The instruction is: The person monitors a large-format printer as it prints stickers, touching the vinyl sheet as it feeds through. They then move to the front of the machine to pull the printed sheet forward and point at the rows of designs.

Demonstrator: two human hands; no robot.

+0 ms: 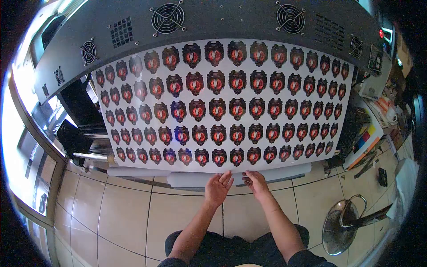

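Head view: the printed sheet (222, 102) hangs from the printer (209, 20) at 12 o'clock. Both hands sit at its lower edge: left hand (218, 188) open, palm up, right hand (255, 181) open, fingertips touching. A fan (340, 227) stands at 4 o'clock.

No readable words, brand names or numbers anywhere, wide white printed sheet (222, 104) carrying only rows of repeated red-and-black emblem graphics without legible lettering, grey metal machine housing (231, 20) with round fan grilles showing no readable label
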